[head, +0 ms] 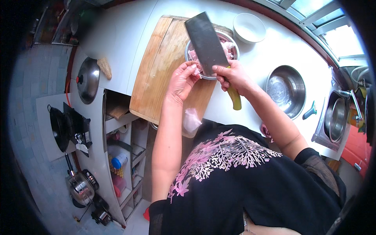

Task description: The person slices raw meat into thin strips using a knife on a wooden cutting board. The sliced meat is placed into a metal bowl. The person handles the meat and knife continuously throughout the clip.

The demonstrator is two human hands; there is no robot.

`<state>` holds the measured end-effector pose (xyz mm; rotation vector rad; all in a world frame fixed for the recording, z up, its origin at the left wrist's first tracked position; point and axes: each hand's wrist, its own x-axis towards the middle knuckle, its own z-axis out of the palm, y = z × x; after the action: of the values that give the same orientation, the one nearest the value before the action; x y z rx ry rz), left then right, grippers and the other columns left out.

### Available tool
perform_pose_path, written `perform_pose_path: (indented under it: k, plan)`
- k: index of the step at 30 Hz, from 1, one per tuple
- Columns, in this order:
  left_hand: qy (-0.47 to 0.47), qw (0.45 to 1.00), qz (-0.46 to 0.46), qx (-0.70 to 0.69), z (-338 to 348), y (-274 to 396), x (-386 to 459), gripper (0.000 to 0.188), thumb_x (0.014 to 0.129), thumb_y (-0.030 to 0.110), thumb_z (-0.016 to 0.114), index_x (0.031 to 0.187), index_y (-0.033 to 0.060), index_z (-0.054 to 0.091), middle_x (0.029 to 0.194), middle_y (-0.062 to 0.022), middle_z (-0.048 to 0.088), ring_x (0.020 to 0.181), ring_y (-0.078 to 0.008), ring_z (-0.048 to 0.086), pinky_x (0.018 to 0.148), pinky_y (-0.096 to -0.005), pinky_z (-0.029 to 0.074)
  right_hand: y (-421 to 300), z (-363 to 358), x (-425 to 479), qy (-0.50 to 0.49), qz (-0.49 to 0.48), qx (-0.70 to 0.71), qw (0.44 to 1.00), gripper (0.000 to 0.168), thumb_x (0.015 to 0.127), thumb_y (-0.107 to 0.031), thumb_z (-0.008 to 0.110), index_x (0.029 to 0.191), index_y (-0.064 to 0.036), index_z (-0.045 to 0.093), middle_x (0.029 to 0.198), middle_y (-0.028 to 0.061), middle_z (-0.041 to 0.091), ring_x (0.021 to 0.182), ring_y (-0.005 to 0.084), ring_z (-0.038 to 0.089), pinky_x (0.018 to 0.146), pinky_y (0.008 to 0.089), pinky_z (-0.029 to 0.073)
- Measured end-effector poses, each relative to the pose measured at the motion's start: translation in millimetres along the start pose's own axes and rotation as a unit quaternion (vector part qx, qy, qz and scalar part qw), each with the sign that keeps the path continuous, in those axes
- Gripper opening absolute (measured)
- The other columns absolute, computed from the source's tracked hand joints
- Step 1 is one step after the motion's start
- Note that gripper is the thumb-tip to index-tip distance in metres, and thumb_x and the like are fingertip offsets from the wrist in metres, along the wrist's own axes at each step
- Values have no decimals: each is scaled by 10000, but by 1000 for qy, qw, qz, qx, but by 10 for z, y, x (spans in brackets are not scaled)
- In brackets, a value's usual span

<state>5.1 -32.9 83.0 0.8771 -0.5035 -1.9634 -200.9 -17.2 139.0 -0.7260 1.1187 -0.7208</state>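
My right hand [230, 76] grips a cleaver by its yellow-green handle [234, 98], the broad dark blade [206, 44] raised over a metal bowl [237, 55]. Pieces of pale pink raw meat [229, 47] fill that bowl, partly hidden behind the blade. At the bowl's near left rim, my left hand [183, 80] pinches a small piece of raw meat [197, 71] between thumb and fingers. Under my left forearm lies a wooden cutting board [155, 67]. One larger piece of raw meat [192, 120] rests near the board's front edge.
A white bowl [249, 28] stands behind the metal one. To the right are an empty steel basin [285, 91], a peeler [310, 111] and a sink with a basin [337, 120]. On the left lie a domed pan lid [88, 80], a wok [58, 127] and a kettle [82, 189].
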Motion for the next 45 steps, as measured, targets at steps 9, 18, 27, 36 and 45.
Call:
perform_pose_path:
  k: [9,18,27,36,45]
  plan:
    - [46,955,102,273,681,155,180,209,942,100,509,1077,27,651,1128,-98,628,1081,-143,539,954,-280,406,-153,-299,-138,74,-104,-19,992,227,917,-201,593,764,-50,517,564,-8,487,417,68,449,406,235,427]
    - [126,949,206,200,407,270,-196,212,923,49,527,1112,-22,590,1050,-80,630,1005,-166,592,941,-307,462,-43,-177,-204,29,-97,-139,985,247,920,-182,556,732,-24,540,549,3,507,419,84,486,402,241,414]
    - [247,773,211,544,-203,-719,-1468,540,704,110,776,1149,15,484,1144,-146,497,1111,-287,498,951,-390,423,307,137,-265,-67,19,-344,936,329,912,-260,575,695,-12,557,539,15,543,484,100,545,459,286,429]
    - [283,649,273,652,-360,-1150,-1474,522,653,45,706,1128,68,491,1161,-167,458,1089,-372,456,938,-466,390,640,326,-250,-119,-223,-527,811,152,835,-185,597,879,-48,649,648,192,606,627,391,601,588,472,489]
    - [292,606,318,668,-454,-1162,-1395,522,739,177,743,1174,12,506,1208,-221,458,1143,-418,431,970,-501,356,566,268,-343,-147,-238,-662,695,95,771,-101,567,856,-59,567,612,121,599,565,320,619,527,437,486]
